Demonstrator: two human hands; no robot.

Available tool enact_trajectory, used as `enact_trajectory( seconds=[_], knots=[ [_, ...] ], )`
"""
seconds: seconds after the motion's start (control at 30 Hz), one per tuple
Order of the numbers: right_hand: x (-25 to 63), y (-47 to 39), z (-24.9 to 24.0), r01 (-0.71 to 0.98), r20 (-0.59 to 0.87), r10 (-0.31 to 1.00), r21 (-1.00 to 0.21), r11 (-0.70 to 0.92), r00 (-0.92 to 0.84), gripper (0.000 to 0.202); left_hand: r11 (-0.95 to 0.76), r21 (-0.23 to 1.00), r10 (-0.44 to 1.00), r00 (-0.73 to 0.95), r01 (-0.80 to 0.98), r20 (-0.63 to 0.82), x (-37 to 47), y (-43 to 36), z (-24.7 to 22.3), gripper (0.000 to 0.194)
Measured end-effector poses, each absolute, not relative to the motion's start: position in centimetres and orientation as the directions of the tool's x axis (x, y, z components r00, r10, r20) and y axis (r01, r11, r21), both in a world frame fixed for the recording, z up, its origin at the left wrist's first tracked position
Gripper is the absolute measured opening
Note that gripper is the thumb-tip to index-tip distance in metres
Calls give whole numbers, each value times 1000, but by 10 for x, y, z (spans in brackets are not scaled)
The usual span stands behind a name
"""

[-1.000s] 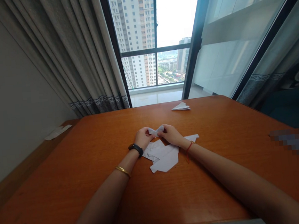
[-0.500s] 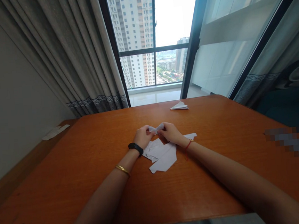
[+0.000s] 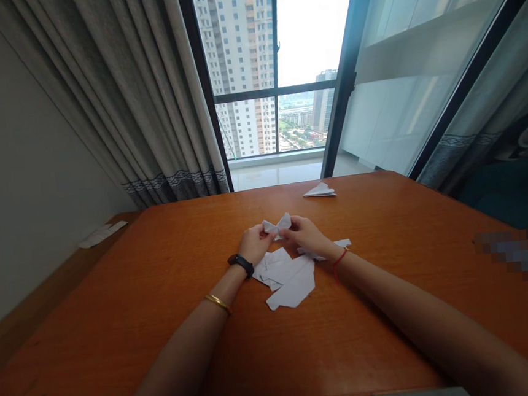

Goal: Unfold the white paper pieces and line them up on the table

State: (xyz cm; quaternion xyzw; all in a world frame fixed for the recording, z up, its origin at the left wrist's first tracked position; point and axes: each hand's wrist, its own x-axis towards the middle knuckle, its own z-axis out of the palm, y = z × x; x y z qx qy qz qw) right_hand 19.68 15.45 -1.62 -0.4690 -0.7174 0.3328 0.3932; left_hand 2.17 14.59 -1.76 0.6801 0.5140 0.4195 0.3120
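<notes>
A small folded white paper bow [image 3: 277, 225] is held between both hands, its two flared sides spread like wings. My left hand [image 3: 255, 244] pinches its left side, and my right hand [image 3: 307, 236] pinches its right side. Below the hands lie several overlapping white paper pieces [image 3: 292, 283] on the wooden table [image 3: 165, 336]. Another strip of white paper [image 3: 342, 243] pokes out beside my right wrist, partly hidden by it. The fingertips cover the bow's lower edges in part.
A folded paper plane [image 3: 319, 190] rests near the table's far edge. White paper [image 3: 102, 234] lies on a ledge at the left. A blurred-out patch [image 3: 523, 255] covers something at the right edge. Behind stand a grey curtain [image 3: 144, 97] and a window.
The paper bow's wings show more openly above the fingers, and its right wing stands higher. Both hands keep their grip. The whole view has shifted slightly.
</notes>
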Motion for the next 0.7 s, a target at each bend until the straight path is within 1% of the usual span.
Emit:
enact_trajectory(
  seconds=[0.07,0.17,0.23,0.3,0.4,0.5,0.6,0.7],
  knots=[
    [197,154,-11,363,213,945,-884,295,-250,28,-269,891,962,137,365,234,27,145,-15,17],
    [211,161,-1,345,152,968,-914,214,-198,28,-242,931,967,145,274,208,29,138,-10,24],
    [234,172,8,368,121,988,-918,148,-95,24,-226,948,972,123,226,202,22,128,-6,31],
    [266,187,15,401,71,996,-915,44,54,17,-220,955,974,100,198,203,10,114,-3,38],
    [309,212,18,447,-53,973,-881,-152,225,12,-217,942,976,67,257,206,-9,95,-2,37],
    [329,235,12,478,-161,945,-831,-285,284,14,-201,922,979,55,331,194,-20,84,-5,35],
    [333,252,3,507,-179,931,-798,-327,319,16,-220,896,975,86,387,203,-22,82,-7,34],
    [335,261,-5,526,-100,936,-805,-275,336,17,-267,853,963,104,448,247,-22,82,-5,33]
  ],
)
